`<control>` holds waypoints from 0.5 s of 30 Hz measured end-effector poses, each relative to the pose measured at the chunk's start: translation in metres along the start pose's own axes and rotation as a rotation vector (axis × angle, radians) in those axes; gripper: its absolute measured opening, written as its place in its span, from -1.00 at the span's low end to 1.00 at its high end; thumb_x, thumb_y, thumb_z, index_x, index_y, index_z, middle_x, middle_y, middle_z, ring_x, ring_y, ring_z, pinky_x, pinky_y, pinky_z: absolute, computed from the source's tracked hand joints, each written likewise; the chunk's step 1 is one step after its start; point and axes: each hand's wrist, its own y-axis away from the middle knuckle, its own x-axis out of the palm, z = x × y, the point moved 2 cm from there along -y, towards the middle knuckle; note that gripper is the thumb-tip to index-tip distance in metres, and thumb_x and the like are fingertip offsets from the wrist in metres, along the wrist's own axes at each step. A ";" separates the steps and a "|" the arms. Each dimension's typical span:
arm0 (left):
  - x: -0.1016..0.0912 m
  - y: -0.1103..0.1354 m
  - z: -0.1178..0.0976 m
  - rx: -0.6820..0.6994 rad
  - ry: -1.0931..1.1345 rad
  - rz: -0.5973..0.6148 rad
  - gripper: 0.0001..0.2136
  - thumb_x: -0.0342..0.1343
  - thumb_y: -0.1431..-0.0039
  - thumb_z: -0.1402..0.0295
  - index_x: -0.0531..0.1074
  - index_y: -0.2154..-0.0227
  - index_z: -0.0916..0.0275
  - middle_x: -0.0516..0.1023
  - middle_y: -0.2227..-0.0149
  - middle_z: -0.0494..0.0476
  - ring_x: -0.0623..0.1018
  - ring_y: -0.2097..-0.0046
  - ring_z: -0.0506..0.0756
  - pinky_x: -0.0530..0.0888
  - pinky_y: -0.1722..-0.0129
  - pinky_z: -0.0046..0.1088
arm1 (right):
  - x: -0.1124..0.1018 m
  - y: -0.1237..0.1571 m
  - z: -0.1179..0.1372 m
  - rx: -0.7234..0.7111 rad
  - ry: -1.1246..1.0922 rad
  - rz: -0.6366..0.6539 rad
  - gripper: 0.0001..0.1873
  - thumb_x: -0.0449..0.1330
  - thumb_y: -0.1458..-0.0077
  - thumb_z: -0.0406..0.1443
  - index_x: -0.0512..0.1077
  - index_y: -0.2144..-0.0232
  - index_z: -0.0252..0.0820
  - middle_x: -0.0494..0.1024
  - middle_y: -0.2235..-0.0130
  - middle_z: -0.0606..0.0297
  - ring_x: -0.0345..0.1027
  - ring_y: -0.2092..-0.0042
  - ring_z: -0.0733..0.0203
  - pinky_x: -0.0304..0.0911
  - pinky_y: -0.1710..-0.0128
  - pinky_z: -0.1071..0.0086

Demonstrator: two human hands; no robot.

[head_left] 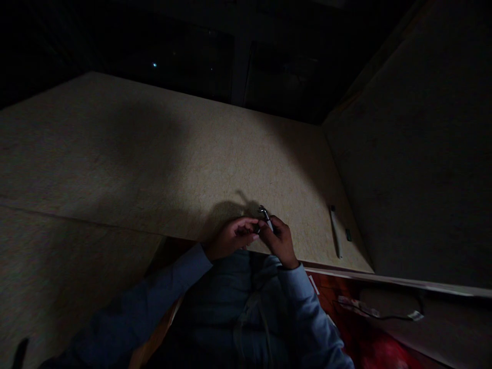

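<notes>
Item under inspection: a small, slender hook-ended implement [266,216]. Finish at the far end is silver and glossy, carrying a bright highlight; this end is bent over and turned toward the left. Below the bend the shank runs straight, dark with bright edges, then passes into a pale section where the fingers cover it. The remainder is concealed, and markings cannot be read in the low light.

Location: above the near edge of the tabletop [238,148], tilted, with the hooked end uppermost and away from the person.

Right hand [280,240]: grip closed around the implement, thumb laid along its left side. Left hand [233,237]: fingers curled, tips just beside the right thumb; whether its grip contains anything cannot be determined. Both forearms are in blue sleeves [302,292].

Shadows of the hands and the hook fall on the pale, mottled surface beyond them. Well to the right lie a pale, pen-like stick [336,236] with a dark far end and, just beside it, a small dark-green piece [348,234]. A dark upright panel [418,154] bounds the right side.
</notes>
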 end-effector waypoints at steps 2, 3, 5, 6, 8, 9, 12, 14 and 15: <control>0.000 0.000 0.000 0.004 0.002 -0.003 -0.51 0.29 -0.07 0.16 0.41 -0.01 0.31 0.44 0.27 0.10 0.43 0.34 -0.03 0.44 0.46 -0.56 | 0.000 0.000 0.000 0.009 0.008 0.002 -0.65 0.16 -0.24 -0.07 0.38 0.46 -0.18 0.25 0.51 0.38 0.08 0.45 0.31 0.01 0.49 0.44; 0.000 0.000 0.000 0.005 0.004 -0.001 -0.51 0.29 -0.07 0.17 0.41 -0.01 0.31 0.44 0.27 0.10 0.43 0.35 -0.03 0.44 0.46 -0.56 | 0.000 0.000 0.000 0.011 0.007 0.002 -0.65 0.16 -0.24 -0.06 0.38 0.46 -0.18 0.25 0.51 0.38 0.08 0.45 0.31 0.02 0.49 0.44; 0.000 0.000 0.000 0.006 0.006 -0.003 -0.51 0.30 -0.07 0.17 0.41 -0.01 0.30 0.43 0.28 0.08 0.42 0.36 -0.04 0.43 0.47 -0.57 | 0.001 0.000 0.000 0.013 -0.005 0.001 -0.65 0.17 -0.24 -0.06 0.39 0.45 -0.18 0.26 0.51 0.38 0.08 0.45 0.31 0.02 0.49 0.44; 0.000 0.000 0.000 0.007 0.005 -0.006 -0.51 0.30 -0.06 0.17 0.41 -0.01 0.30 0.43 0.28 0.08 0.42 0.36 -0.04 0.43 0.47 -0.57 | 0.001 0.000 0.000 0.014 -0.010 0.000 -0.66 0.17 -0.23 -0.06 0.39 0.45 -0.18 0.26 0.51 0.38 0.08 0.45 0.31 0.03 0.49 0.44; 0.000 0.000 0.000 0.003 -0.001 -0.013 -0.50 0.30 -0.06 0.17 0.41 -0.02 0.30 0.43 0.27 0.08 0.43 0.36 -0.04 0.43 0.47 -0.57 | 0.001 0.000 -0.001 0.016 -0.015 -0.004 -0.66 0.17 -0.23 -0.07 0.39 0.45 -0.18 0.25 0.51 0.39 0.08 0.45 0.31 0.03 0.48 0.45; 0.000 0.000 0.000 0.003 -0.003 -0.014 -0.50 0.30 -0.06 0.17 0.42 -0.02 0.31 0.43 0.27 0.08 0.43 0.36 -0.04 0.43 0.46 -0.56 | 0.001 0.000 -0.001 0.015 -0.015 -0.006 -0.66 0.17 -0.23 -0.07 0.39 0.46 -0.18 0.25 0.51 0.39 0.08 0.46 0.31 0.03 0.49 0.45; 0.000 0.000 0.000 0.000 -0.002 -0.011 -0.49 0.30 -0.05 0.16 0.41 -0.02 0.32 0.43 0.26 0.09 0.43 0.35 -0.03 0.44 0.46 -0.55 | 0.001 0.000 -0.002 0.012 -0.021 -0.001 -0.66 0.17 -0.24 -0.08 0.39 0.46 -0.18 0.24 0.51 0.39 0.07 0.46 0.32 0.02 0.49 0.45; 0.000 0.000 0.000 -0.004 0.001 -0.010 -0.48 0.31 -0.05 0.16 0.41 -0.03 0.32 0.44 0.26 0.09 0.43 0.35 -0.03 0.44 0.46 -0.55 | 0.001 0.000 -0.002 0.012 -0.027 0.002 -0.67 0.17 -0.24 -0.08 0.40 0.45 -0.18 0.25 0.51 0.39 0.07 0.46 0.32 0.02 0.49 0.45; 0.000 0.000 0.000 -0.006 0.001 -0.011 -0.48 0.31 -0.05 0.16 0.41 -0.03 0.32 0.44 0.26 0.09 0.43 0.35 -0.03 0.45 0.45 -0.54 | 0.001 0.000 -0.002 0.014 -0.029 0.003 -0.68 0.17 -0.24 -0.08 0.40 0.44 -0.18 0.25 0.51 0.39 0.07 0.46 0.32 0.02 0.48 0.45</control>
